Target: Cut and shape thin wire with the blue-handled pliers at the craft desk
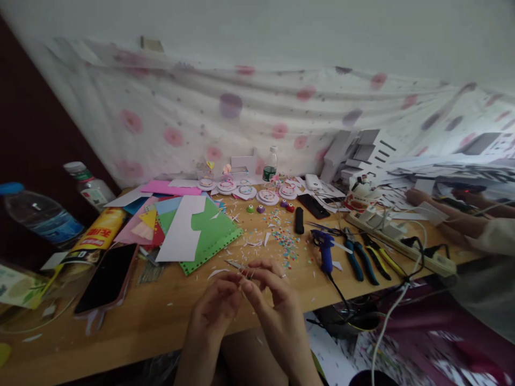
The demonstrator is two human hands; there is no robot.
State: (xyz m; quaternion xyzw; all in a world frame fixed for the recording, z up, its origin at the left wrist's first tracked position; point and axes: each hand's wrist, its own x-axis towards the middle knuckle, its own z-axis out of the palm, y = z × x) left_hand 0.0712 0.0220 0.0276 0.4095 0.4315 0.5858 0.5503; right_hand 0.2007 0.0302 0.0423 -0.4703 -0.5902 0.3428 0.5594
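My left hand (217, 303) and my right hand (273, 297) meet over the table's front edge. Their fingertips are pinched together around something too small to make out. Just beyond the fingers, a thin pointed metal tip (233, 264) pokes out; whether it is held or lies on the table I cannot tell. A curved white paper scrap (218, 272) rests beside the left fingers. Farther back are green punched sheets (217, 236) with a cut white sheet (181, 236) on top, and scattered colourful confetti bits (286, 241).
On the right lie a blue glue gun (325, 252), pliers (354, 260) and a power strip (418, 249). At left are a phone (107, 279) and bottles (40, 214). Small decorated round discs (267, 197) line the back. Another person's hand (426, 203) holds white paper at far right.
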